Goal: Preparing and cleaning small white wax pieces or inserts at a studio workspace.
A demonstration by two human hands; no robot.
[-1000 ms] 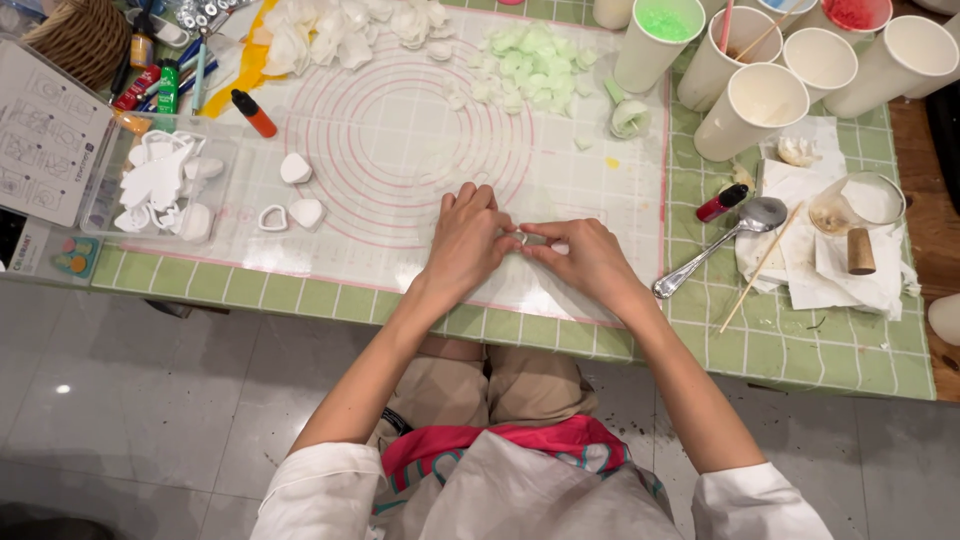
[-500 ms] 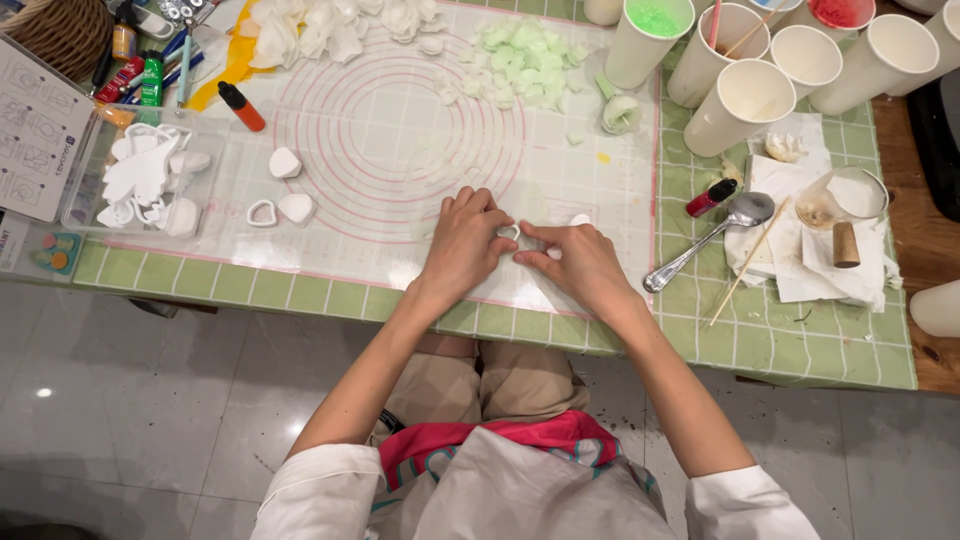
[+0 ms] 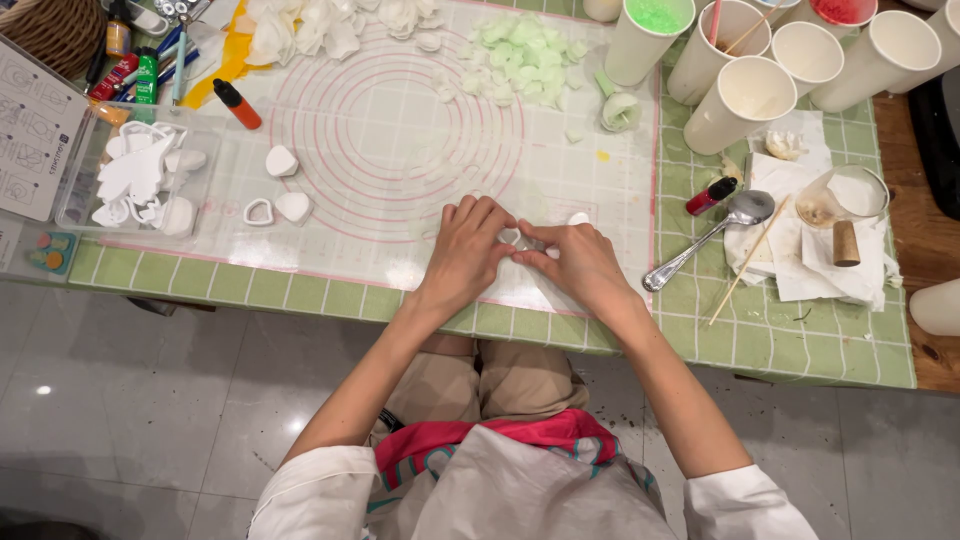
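A small white piece of soft modelling paste point(image 3: 512, 238) is seen flat on the translucent silicone mat with pink concentric rings point(image 3: 400, 130), near its front edge, largely hidden between fingertips pressed on it.

The person wears white sleeves rolled above the elbows, a grey apron, a pink waistband and tan trousers.
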